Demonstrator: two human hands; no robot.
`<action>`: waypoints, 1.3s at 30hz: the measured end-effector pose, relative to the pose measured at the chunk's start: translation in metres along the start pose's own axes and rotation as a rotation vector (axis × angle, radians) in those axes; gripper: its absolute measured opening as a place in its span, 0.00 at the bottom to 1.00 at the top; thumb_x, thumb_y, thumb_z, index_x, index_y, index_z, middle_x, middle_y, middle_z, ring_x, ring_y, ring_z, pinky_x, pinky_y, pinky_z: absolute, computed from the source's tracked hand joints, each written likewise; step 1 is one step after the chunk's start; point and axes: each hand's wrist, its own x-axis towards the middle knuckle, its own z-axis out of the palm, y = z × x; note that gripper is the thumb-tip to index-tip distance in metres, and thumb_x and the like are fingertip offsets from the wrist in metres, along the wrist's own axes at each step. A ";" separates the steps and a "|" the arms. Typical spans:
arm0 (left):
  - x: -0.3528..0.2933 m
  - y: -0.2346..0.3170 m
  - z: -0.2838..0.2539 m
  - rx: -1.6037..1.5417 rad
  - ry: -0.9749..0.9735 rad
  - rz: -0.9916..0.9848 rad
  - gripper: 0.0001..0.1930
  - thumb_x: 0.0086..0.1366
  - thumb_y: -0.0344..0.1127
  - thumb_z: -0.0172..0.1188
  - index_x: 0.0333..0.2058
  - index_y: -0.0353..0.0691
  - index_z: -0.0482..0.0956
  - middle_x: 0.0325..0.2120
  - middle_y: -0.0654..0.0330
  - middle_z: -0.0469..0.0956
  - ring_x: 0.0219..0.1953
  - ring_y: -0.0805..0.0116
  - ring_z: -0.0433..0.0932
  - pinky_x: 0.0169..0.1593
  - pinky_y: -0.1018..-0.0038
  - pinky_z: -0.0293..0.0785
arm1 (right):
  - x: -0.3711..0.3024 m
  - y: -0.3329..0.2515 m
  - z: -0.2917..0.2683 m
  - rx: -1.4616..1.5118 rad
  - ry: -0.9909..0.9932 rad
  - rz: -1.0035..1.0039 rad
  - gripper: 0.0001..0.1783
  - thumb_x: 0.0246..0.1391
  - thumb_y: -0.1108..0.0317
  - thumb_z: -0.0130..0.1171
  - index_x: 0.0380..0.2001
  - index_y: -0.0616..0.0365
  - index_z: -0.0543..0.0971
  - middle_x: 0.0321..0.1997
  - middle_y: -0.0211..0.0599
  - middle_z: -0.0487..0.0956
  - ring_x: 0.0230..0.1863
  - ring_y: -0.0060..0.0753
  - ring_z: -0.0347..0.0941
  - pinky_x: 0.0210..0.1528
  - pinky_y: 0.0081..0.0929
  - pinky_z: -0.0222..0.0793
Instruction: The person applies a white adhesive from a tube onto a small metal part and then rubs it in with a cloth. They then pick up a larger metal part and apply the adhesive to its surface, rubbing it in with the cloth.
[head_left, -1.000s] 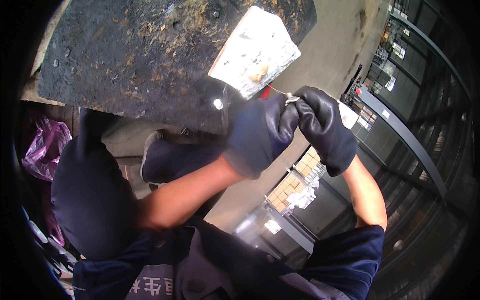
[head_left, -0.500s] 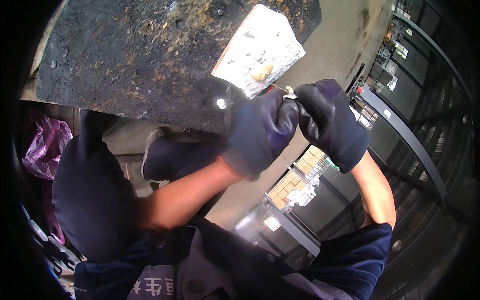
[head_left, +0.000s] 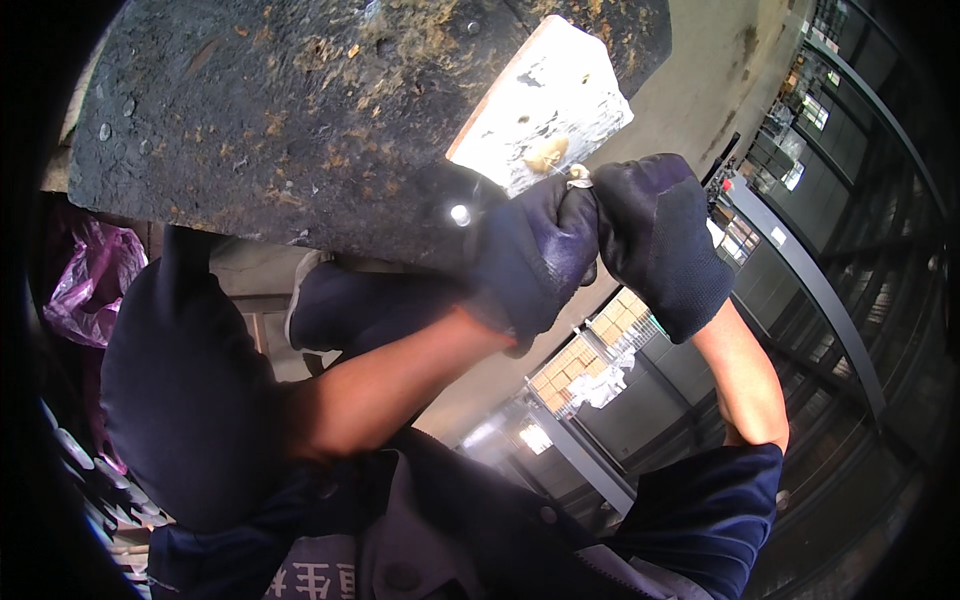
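My two hands, in dark work gloves, meet just off the edge of a dark worktable (head_left: 300,130). My left hand (head_left: 545,245) is closed, its thumb and fingers pressed together. Against it my right hand (head_left: 652,235) is closed too. At their fingertips sits a small pale lump (head_left: 579,177), pinched between the two hands; its kind is too small to make out. Right behind the hands lies a white-coated slab (head_left: 555,95) with dark flecks and a brownish edge, bearing a tan blob (head_left: 547,154). What else the gloves may cover is hidden.
A small bright white round spot (head_left: 460,215) shows at the table's near edge, left of my left hand. A crumpled pink plastic bag (head_left: 95,280) hangs at the far left. Stacked tan boxes (head_left: 565,375) stand on the floor farther off.
The slab and table have shifted slightly right and down in view. Both hands stay together at the small pale lump, with my left hand turned a little.
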 end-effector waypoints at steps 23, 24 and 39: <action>-0.005 0.002 0.010 -0.153 -0.130 -0.158 0.19 0.70 0.42 0.46 0.49 0.31 0.69 0.30 0.58 0.78 0.31 0.76 0.76 0.34 0.79 0.73 | 0.021 0.053 0.007 0.398 -0.135 -0.053 0.08 0.47 0.79 0.53 0.33 0.63 0.76 0.25 0.49 0.74 0.29 0.52 0.71 0.32 0.39 0.66; -0.005 0.001 0.009 -0.156 -0.127 -0.132 0.18 0.70 0.42 0.45 0.49 0.31 0.69 0.30 0.58 0.78 0.31 0.75 0.76 0.34 0.79 0.73 | 0.021 0.056 0.010 0.354 -0.098 -0.079 0.05 0.47 0.77 0.54 0.31 0.61 0.76 0.24 0.48 0.73 0.28 0.53 0.70 0.31 0.40 0.65; 0.004 -0.024 0.005 -0.093 -0.126 -0.199 0.19 0.64 0.44 0.48 0.42 0.33 0.74 0.26 0.58 0.80 0.27 0.74 0.76 0.36 0.76 0.71 | 0.078 0.055 -0.033 -0.213 -0.159 -0.237 0.06 0.39 0.75 0.58 0.26 0.55 0.76 0.25 0.46 0.75 0.30 0.50 0.72 0.32 0.38 0.68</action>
